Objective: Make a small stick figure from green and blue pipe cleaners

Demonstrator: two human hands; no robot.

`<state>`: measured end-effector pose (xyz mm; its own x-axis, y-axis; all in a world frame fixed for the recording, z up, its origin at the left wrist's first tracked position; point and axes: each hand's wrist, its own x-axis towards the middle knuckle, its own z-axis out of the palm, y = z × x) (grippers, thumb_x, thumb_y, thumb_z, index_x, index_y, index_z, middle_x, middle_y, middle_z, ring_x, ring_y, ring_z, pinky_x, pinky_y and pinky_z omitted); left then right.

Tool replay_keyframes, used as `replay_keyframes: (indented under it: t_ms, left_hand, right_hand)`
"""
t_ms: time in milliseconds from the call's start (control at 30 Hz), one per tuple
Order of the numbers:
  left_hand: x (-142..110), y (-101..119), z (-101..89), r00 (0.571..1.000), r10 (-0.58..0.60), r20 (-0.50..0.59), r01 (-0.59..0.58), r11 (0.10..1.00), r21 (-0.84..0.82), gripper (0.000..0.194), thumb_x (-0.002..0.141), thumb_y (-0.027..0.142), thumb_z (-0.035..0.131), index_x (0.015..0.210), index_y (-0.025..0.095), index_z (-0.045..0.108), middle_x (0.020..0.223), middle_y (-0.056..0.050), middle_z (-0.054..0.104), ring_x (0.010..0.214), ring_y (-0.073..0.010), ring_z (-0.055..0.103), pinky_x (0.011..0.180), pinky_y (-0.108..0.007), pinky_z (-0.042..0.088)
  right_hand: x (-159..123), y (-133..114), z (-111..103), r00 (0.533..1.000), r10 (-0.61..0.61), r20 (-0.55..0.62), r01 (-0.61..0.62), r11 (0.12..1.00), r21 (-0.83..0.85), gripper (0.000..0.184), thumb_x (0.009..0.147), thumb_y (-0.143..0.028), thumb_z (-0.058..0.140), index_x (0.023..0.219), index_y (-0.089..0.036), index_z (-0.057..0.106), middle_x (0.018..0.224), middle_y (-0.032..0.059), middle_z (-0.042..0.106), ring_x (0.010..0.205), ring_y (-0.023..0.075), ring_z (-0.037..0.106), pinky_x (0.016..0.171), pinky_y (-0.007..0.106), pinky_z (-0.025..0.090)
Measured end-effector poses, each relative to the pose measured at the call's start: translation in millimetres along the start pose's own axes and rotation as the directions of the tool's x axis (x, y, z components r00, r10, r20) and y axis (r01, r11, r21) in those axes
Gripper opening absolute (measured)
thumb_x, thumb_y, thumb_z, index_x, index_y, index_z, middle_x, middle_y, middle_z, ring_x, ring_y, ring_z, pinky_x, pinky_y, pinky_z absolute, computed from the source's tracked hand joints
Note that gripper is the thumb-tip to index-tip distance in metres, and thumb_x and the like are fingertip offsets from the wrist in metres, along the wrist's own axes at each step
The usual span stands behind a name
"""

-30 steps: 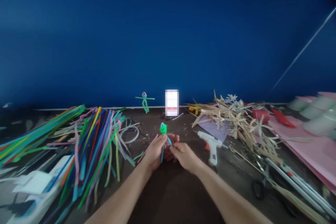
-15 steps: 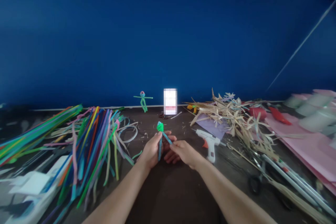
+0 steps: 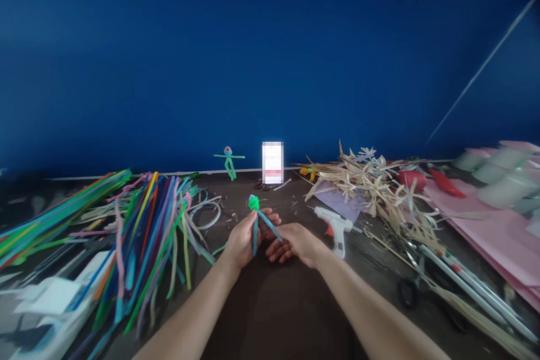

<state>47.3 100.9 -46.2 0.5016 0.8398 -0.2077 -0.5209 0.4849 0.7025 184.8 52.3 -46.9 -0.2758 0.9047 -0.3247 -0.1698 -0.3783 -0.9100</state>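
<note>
My left hand (image 3: 241, 241) is closed, pinching a pipe-cleaner piece (image 3: 253, 202) between thumb and fingers. It has a bright green wound top with a pale blue tip. Two blue pipe-cleaner strands come down from it, one hanging along my left palm and one (image 3: 269, 223) slanting toward my right hand. My right hand (image 3: 295, 244) is beside it, palm partly up and fingers loosely spread. The slanting strand's lower end lies at my right thumb and fingers, with no grip on it visible. Behind my hands, a green pipe-cleaner figure (image 3: 230, 164) stands near the wall with arms outstretched.
Many coloured pipe cleaners (image 3: 143, 236) lie in bundles on the left. To the right are a white glue gun (image 3: 336, 226), dry straw-like strips (image 3: 358, 180), scissors (image 3: 408, 291) and pink sheets (image 3: 485, 230). A blurred-out upright rectangle (image 3: 273, 162) stands by the blue wall.
My right fingers have loosened from the slanting blue strand and spread, so more of the strand shows. My left hand keeps its pinch, shifted slightly left.
</note>
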Motion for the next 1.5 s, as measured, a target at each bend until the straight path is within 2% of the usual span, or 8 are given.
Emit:
replay_keyframes:
  t_ms: [200, 367, 667, 867, 1100, 1200, 1300, 1500]
  left_hand:
    - [-0.8, 0.0, -0.7, 0.998, -0.021, 0.067, 0.024, 0.999, -0.045, 0.022, 0.081, 0.026, 0.044, 0.090, 0.011, 0.058, 0.078, -0.009, 0.066, 0.083, -0.0215, 0.060, 0.076, -0.035, 0.044]
    - [-2.0, -1.2, -1.7, 0.994, 0.039, 0.097, -0.042, 0.999, 0.030, 0.013, 0.075, 0.017, 0.053, 0.085, 0.011, 0.059, 0.072, -0.007, 0.065, 0.076, -0.0196, 0.061, 0.066, -0.029, 0.045]
    - [-6.8, 1.5, -1.1, 0.974, 0.075, 0.216, -0.105, 0.986, 0.133, 0.016, 0.077, 0.027, 0.049, 0.083, 0.013, 0.056, 0.069, -0.005, 0.060, 0.055, -0.0147, 0.055, 0.046, -0.024, 0.040]
    - [-8.7, 0.5, -0.1, 0.973, 0.083, 0.217, -0.123, 0.976, 0.177, 0.020, 0.078, 0.029, 0.048, 0.083, 0.013, 0.056, 0.067, -0.005, 0.059, 0.054, -0.0141, 0.054, 0.050, -0.025, 0.040]
    - [-10.0, 0.8, 3.0, 0.978, 0.086, 0.192, -0.127, 0.969, 0.211, 0.022, 0.077, 0.034, 0.048, 0.079, 0.014, 0.055, 0.063, -0.003, 0.057, 0.051, -0.0139, 0.053, 0.044, -0.023, 0.038]
    - [-10.1, 2.3, 3.3, 0.974, 0.077, 0.213, -0.117, 0.976, 0.181, 0.023, 0.078, 0.034, 0.045, 0.075, 0.014, 0.055, 0.061, -0.003, 0.056, 0.050, -0.0141, 0.052, 0.044, -0.024, 0.039]
    - [-9.1, 4.1, 1.2, 0.975, 0.101, 0.197, -0.138, 0.973, 0.183, 0.024, 0.078, 0.031, 0.045, 0.069, 0.011, 0.056, 0.065, -0.005, 0.058, 0.056, -0.0146, 0.055, 0.053, -0.025, 0.041]
    - [-5.7, 1.8, -5.3, 0.984, 0.073, 0.164, -0.103, 0.978, 0.179, 0.023, 0.075, 0.026, 0.044, 0.071, 0.010, 0.060, 0.068, -0.007, 0.061, 0.068, -0.0187, 0.057, 0.063, -0.028, 0.042]
  right_hand:
    - [2.4, 1.7, 3.3, 1.000, 0.007, -0.015, -0.009, 0.996, -0.094, 0.020, 0.081, -0.030, 0.044, 0.075, -0.012, 0.052, 0.059, 0.0039, 0.064, 0.050, 0.0117, 0.061, 0.044, 0.018, 0.040]
    - [2.4, 0.4, 6.9, 1.000, 0.010, -0.023, -0.013, 0.992, -0.128, 0.015, 0.080, -0.024, 0.044, 0.073, -0.012, 0.050, 0.057, 0.0027, 0.063, 0.048, 0.0100, 0.059, 0.043, 0.017, 0.039]
    - [-0.6, -0.8, 4.6, 0.999, -0.051, -0.005, 0.050, 0.988, -0.145, 0.025, 0.071, -0.036, 0.056, 0.078, -0.013, 0.053, 0.065, 0.0032, 0.064, 0.048, 0.0099, 0.059, 0.041, 0.017, 0.039]
    - [1.3, 2.2, 5.5, 0.999, -0.045, 0.014, 0.046, 0.982, -0.184, 0.023, 0.067, -0.034, 0.059, 0.071, -0.011, 0.055, 0.058, 0.0019, 0.062, 0.044, 0.0083, 0.056, 0.040, 0.016, 0.039]
    - [1.5, 2.2, 6.8, 0.998, -0.062, 0.011, 0.063, 0.974, -0.218, 0.022, 0.068, -0.033, 0.058, 0.074, -0.012, 0.055, 0.062, 0.0023, 0.062, 0.046, 0.0084, 0.057, 0.039, 0.015, 0.038]
    - [2.4, 2.1, 6.2, 0.993, -0.119, -0.025, 0.109, 0.964, -0.244, 0.023, 0.069, -0.034, 0.057, 0.078, -0.013, 0.054, 0.065, 0.0018, 0.061, 0.046, 0.0085, 0.056, 0.037, 0.015, 0.038]
    - [3.7, 1.8, 5.0, 0.964, -0.230, -0.132, 0.178, 0.931, -0.318, 0.025, 0.069, -0.035, 0.057, 0.082, -0.014, 0.054, 0.061, -0.0007, 0.058, 0.042, 0.0077, 0.052, 0.034, 0.016, 0.035]
    - [2.5, -2.9, 1.4, 0.836, -0.469, -0.284, 0.364, 0.862, -0.352, 0.033, 0.069, -0.032, 0.057, 0.097, -0.016, 0.050, 0.069, -0.0010, 0.053, 0.048, 0.0075, 0.051, 0.040, 0.018, 0.040]
